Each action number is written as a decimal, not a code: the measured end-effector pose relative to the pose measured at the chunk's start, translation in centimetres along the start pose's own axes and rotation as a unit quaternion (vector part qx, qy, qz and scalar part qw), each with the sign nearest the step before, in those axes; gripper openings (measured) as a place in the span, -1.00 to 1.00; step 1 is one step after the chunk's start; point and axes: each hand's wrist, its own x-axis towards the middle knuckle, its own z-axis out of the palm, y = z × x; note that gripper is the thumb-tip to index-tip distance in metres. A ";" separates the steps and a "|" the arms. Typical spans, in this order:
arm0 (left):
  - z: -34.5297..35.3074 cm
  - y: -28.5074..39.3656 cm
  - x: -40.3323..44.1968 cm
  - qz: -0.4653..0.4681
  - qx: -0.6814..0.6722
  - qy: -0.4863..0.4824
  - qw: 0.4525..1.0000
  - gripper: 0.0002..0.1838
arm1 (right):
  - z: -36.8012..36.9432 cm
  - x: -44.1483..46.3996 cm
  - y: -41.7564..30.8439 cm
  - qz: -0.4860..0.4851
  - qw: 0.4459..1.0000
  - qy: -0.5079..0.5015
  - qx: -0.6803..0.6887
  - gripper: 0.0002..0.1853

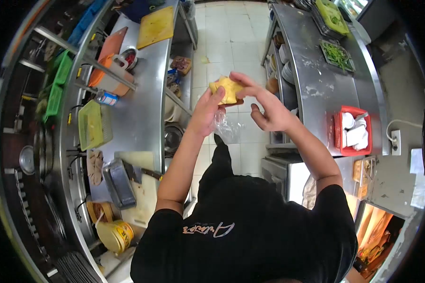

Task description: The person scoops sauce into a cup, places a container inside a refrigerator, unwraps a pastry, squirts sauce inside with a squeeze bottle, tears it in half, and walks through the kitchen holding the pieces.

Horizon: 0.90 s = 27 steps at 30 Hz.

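yellow item (227,89) is gripped in my left hand (206,111) above the floor (222,49) between two metal counters (134,120), clear plastic (227,127) hanging just below, while my right hand (272,109), fingers spread and thumb apart, is beside it, fingertip contact unclear.

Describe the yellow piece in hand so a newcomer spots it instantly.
Start at the tiled floor between the steel counters. Above it, the left hand holds the yellow piece, the right hand beside. Its opaque yellow separates it from the clear plastic hanging just below.

Head-worn view (wide fisheye), near, facing forward and down
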 end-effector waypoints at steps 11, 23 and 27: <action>-5.8 8.9 23.1 0.009 -0.164 -0.034 0.986 -0.19 | -6.3 14.7 13.6 0.142 0.970 0.183 -0.067 -0.38; -13.9 13.0 48.5 -0.210 -0.069 -0.081 0.972 -0.34 | -22.3 21.3 32.3 0.104 0.946 0.103 -0.288 -0.27; -14.7 17.6 54.1 -0.206 -0.089 -0.019 0.974 -0.40 | -26.2 25.4 41.1 0.051 0.962 0.092 -0.250 -0.29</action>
